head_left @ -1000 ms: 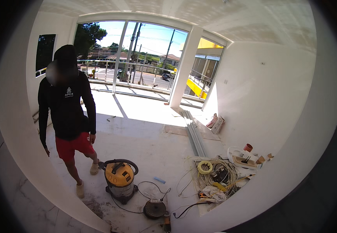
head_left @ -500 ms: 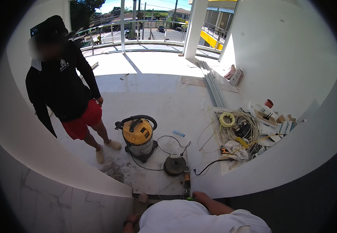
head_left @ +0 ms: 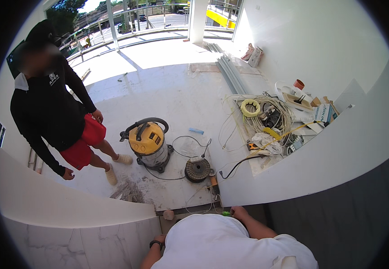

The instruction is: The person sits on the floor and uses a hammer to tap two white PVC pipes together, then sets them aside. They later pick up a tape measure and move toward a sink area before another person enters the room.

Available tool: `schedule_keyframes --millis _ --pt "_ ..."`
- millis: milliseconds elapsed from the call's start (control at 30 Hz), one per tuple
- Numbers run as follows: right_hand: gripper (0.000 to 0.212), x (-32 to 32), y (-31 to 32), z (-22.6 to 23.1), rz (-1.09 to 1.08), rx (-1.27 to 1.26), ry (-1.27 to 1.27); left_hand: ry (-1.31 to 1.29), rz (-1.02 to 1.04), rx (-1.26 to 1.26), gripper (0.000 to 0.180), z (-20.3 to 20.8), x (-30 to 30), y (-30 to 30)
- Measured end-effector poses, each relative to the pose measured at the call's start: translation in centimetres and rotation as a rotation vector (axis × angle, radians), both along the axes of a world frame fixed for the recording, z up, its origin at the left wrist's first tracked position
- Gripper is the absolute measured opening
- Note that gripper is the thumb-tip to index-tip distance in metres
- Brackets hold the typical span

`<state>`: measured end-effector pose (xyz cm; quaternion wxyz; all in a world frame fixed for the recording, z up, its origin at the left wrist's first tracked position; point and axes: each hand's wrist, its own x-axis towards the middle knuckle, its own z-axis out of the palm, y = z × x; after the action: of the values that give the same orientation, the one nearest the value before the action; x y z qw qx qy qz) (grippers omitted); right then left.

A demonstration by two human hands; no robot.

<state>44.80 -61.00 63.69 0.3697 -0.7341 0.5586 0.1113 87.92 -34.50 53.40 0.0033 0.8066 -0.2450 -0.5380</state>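
At the lower edge, on either side of my white shirt, are my two hands. My right hand [head_left: 238, 211] has its fingers curled, beside a small bright green thing [head_left: 226, 214] at the floor strip in the doorway; its kind is unclear. Low by the marble-patterned wall, my left hand [head_left: 160, 240] wears a dark wristband, and its fingers are mostly hidden by the shirt. A brownish lump [head_left: 168, 215] lies just beyond it. Ahead of my right hand rests an orange-and-black hand power tool [head_left: 214, 184]. A round black cable reel [head_left: 197, 171] sits right behind that tool.
A yellow wet-dry vacuum [head_left: 148, 142] stands mid-floor. To its left stands a person [head_left: 53, 103] in a black top and red shorts. Coiled cables [head_left: 284, 114] and tools lie piled at right, near long metal profiles [head_left: 231, 74]. Low curved walls flank the doorway.
The view has tilted down and shifted right, so the room sits higher and further left. The other person's near hand now shows. My right hand stays by the green thing.
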Motion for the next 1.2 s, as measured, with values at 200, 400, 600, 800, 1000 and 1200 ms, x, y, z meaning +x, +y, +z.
schedule_keyframes --millis 200,400,600,800,1000,1200 --pt "0.02 -0.3 1.3 0.8 -0.048 -0.056 0.041 0.012 -0.05 -0.059 0.046 1.9 0.7 -1.8" --pt "0.026 1.6 0.5 2.8 0.165 0.032 0.188 0.024 0.109 -0.129 0.04 2.4 0.7 -1.9" --pt "0.027 3.4 0.2 3.4 0.241 0.077 0.233 0.146 0.455 -0.068 0.028 1.6 1.1 0.3" --pt "0.025 3.0 0.4 2.4 0.277 0.077 0.21 0.147 0.436 -0.033 0.03 -1.6 1.8 3.4" --pt "0.022 3.0 0.3 2.3 0.318 0.067 0.204 0.153 0.463 -0.03 0.032 -2.2 0.2 4.3" --pt "0.022 2.9 0.3 2.4 0.36 0.072 0.222 0.144 0.402 -0.052 0.036 -1.9 -1.5 3.4"
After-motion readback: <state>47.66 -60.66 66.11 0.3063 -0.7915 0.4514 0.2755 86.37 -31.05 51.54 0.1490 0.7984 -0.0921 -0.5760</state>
